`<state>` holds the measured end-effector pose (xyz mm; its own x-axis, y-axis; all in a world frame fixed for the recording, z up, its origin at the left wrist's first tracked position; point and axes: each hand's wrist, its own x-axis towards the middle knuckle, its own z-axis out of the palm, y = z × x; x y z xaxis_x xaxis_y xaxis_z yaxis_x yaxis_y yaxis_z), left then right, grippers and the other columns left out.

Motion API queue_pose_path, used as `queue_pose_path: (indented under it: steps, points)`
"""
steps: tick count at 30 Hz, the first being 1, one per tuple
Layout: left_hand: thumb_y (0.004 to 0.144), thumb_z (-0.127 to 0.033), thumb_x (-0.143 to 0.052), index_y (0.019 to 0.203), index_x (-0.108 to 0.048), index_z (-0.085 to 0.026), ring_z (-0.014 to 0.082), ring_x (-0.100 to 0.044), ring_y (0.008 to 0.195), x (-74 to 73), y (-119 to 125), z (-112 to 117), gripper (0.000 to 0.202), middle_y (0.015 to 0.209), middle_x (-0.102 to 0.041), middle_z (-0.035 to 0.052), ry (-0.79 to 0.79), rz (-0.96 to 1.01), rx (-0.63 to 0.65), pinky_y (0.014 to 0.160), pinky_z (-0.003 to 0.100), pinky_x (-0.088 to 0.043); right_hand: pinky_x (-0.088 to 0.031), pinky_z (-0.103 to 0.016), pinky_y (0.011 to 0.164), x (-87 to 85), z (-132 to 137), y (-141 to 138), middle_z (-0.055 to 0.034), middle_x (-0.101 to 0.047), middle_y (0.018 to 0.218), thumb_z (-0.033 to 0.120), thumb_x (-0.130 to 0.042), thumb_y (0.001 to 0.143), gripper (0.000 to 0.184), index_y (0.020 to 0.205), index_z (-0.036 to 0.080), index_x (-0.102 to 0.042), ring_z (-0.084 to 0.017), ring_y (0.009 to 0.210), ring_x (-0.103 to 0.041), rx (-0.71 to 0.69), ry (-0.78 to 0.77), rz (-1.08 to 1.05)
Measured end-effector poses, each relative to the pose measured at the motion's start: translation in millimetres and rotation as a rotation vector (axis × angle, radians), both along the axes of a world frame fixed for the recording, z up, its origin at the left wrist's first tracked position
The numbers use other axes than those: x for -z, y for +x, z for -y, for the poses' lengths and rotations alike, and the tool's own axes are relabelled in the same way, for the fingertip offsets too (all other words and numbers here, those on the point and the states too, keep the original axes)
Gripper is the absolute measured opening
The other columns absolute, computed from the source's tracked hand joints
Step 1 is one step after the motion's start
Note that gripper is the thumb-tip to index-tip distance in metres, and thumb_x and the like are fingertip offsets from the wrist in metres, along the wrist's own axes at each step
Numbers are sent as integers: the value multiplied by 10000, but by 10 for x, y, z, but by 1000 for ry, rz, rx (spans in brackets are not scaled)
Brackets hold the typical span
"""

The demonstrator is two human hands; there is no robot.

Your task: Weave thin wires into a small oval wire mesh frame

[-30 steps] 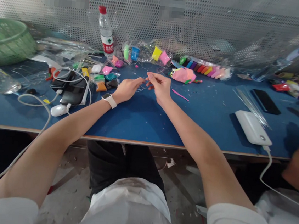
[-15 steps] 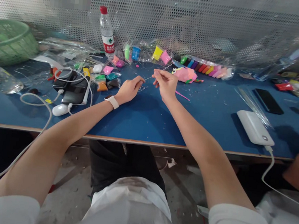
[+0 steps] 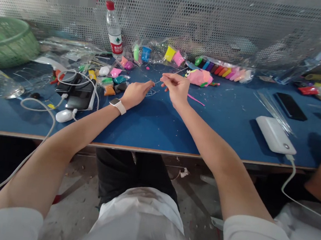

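Thin straight wire (image 3: 179, 72) between left hand (image 3: 136, 93) and right hand (image 3: 177, 89)

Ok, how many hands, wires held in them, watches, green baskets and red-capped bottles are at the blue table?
Hands: 2, left hand and right hand
Thin wire pinched between them: 1
Watch: 1
Green basket: 1
Red-capped bottle: 1
Total: 6

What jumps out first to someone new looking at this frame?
The left hand and right hand pinch a thin pale wire mid-table over the blue tabletop. Behind them lie a pink clay figure and a row of multicoloured clay sticks in a clear bag along the far edge.
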<state>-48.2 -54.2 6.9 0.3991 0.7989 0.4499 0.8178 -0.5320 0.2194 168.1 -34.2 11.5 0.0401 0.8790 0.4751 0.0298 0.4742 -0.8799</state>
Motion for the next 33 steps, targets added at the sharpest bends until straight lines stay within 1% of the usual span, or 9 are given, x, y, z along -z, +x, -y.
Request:
queue_pose_path:
  steps: [5,10,12,16,20,22,26,30,33]
  points:
    - [1213,-258,-468,1446,-772,-250,258,-827,930,-58,54,7,384,1146,-887,123,2,-15,-56,797,347,-569,-574,-308,607,31,-106,36,-42,-848,1007,764,-901,901,501,1059,289,-885,-182,784,-752,55,2,-29]
    - [1235,-292,-442,1395,-789,-230,244,-816,884,-23,35,-33,387,1081,-883,118,21,70,-45,796,347,-563,-568,-300,593,30,-94,28,-40,-860,971,803,-941,818,553,1005,286,-886,-166,741,-734,-18,1,-64]
    - [1235,-292,-447,1391,-786,-223,243,-817,885,-5,4,-54,379,1064,-879,118,21,65,-47,790,343,-552,-570,-290,586,27,-77,15,-32,-863,964,794,-949,814,544,1012,291,-884,-161,740,-735,-15,-20,-59]
    - [1227,-293,-446,1409,-771,-216,262,-816,876,-9,-61,-85,380,1038,-874,126,-16,-61,-94,759,340,-533,-568,-257,577,71,-144,80,-24,-873,997,760,-956,834,528,1052,288,-865,-146,749,-750,43,-96,-92]
    - [1211,-272,-459,1447,-759,-246,264,-820,914,-41,-103,-105,384,1145,-884,125,-35,-182,-20,754,333,-530,-550,-249,569,145,-292,232,-30,-865,1027,756,-932,869,538,1104,280,-846,-140,752,-756,51,-126,-129]
    - [1202,-269,-472,1452,-764,-264,260,-812,902,-50,-108,-113,385,1138,-884,125,-28,-203,3,759,333,-538,-546,-253,569,157,-336,281,-26,-855,1023,759,-912,890,537,1136,287,-843,-140,749,-755,42,-120,-106]
    - [1191,-256,-470,1433,-778,-255,268,-794,850,-49,-120,-136,392,1046,-868,134,-17,-159,-46,754,347,-538,-552,-259,574,118,-311,276,-23,-852,1034,770,-877,920,536,1172,298,-842,-140,752,-757,48,-96,-48]
    - [1195,-259,-466,1419,-788,-246,282,-791,844,-37,-184,-176,393,1036,-865,138,-15,-134,-95,713,347,-497,-551,-269,565,77,-219,187,-32,-855,1006,794,-899,884,561,1123,288,-866,-143,724,-746,-7,-33,-41]
    - [1210,-288,-458,1407,-793,-248,276,-788,835,-38,-230,-205,390,1029,-864,127,-7,-110,-97,714,345,-491,-566,-274,568,86,-206,143,-39,-866,1017,811,-908,866,581,1119,289,-883,-144,714,-745,-27,5,-56]
